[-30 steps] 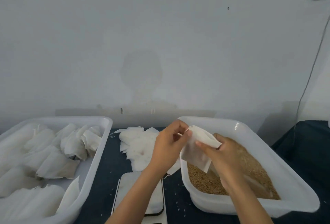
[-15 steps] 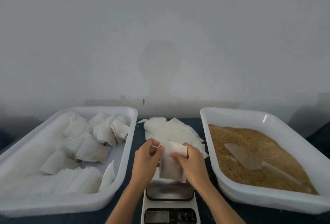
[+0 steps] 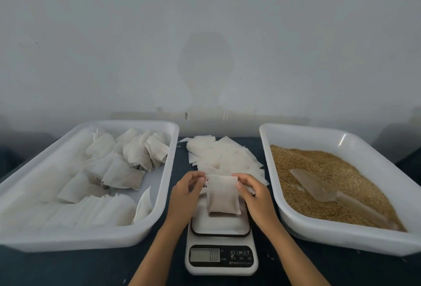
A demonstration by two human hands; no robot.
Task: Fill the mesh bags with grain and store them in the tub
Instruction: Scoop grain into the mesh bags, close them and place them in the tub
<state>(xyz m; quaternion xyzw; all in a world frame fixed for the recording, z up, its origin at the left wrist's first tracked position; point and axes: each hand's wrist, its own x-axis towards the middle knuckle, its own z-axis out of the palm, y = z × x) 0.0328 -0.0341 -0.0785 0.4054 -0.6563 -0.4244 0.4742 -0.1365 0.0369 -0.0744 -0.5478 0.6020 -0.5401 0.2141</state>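
A filled mesh bag [image 3: 222, 194] sits on the scale [image 3: 220, 228] at the middle of the desk [image 3: 68, 267], held at its top edge from both sides: the left hand [image 3: 188, 191] pinches the drawstring corner and the right hand [image 3: 251, 191] pinches the opposite corner. The mouth does not look fully cinched, so, as I judge it, a tilt or a slack pull on the string could let grain spill onto the scale or desk, and the hands' touch may skew the reading. The bag's long axis runs away from the person, mouth pointing to the wall, closed bottom nearest. The storage tub [image 3: 168, 171] waits just left.
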